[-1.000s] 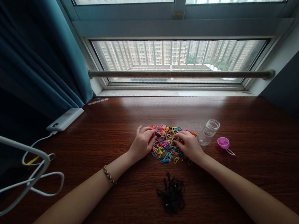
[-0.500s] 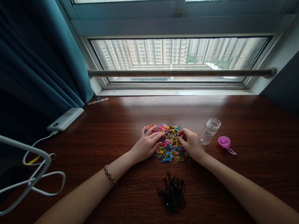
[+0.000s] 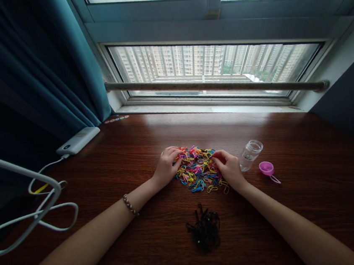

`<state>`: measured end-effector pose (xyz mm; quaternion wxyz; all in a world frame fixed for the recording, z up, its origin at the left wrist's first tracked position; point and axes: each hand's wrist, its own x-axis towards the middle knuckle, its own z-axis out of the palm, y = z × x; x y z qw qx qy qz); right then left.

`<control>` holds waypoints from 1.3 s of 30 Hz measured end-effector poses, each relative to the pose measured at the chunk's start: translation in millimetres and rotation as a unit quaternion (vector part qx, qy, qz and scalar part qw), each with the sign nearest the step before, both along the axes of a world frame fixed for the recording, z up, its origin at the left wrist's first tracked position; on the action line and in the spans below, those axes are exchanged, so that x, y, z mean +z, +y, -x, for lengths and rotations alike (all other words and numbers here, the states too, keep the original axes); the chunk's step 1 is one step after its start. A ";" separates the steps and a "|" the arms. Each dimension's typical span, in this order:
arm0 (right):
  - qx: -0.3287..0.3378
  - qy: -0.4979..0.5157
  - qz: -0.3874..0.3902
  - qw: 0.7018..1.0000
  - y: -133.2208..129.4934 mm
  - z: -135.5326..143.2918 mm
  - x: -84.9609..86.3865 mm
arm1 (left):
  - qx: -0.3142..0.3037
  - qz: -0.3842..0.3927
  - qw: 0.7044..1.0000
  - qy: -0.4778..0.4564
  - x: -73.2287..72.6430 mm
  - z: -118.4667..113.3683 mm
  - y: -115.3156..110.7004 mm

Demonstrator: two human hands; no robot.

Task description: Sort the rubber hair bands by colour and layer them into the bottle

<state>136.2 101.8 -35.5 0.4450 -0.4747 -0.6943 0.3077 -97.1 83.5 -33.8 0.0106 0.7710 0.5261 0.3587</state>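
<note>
A heap of small multicoloured rubber bands (image 3: 199,173) lies on the brown wooden table. My left hand (image 3: 166,163) rests at its left edge, fingers and thumb apart, touching bands there. At the right edge my right hand (image 3: 228,166) has thumb and forefinger pinched together over the bands; what sits between the fingertips is too small to make out. Nearer to me, apart from the heap, is a pile of black rubber bands (image 3: 206,228).
A clear plastic jar (image 3: 250,155) without its lid stands just beyond my right hand. Right of it lies a pink lid (image 3: 267,168) with a loop. At far left are a white power bank (image 3: 79,139) and a white cable (image 3: 42,211). A window bar (image 3: 213,85) runs behind the table.
My left hand has drawn back leftward, uncovering bands on that side of the heap. The right hand stays at the heap's right edge, its fingers slightly shifted.
</note>
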 end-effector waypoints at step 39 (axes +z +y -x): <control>0.018 0.021 -0.010 1.000 -7.1 3.0 6.4 | -0.043 0.050 0.996 0.056 6.5 -5.6 -4.8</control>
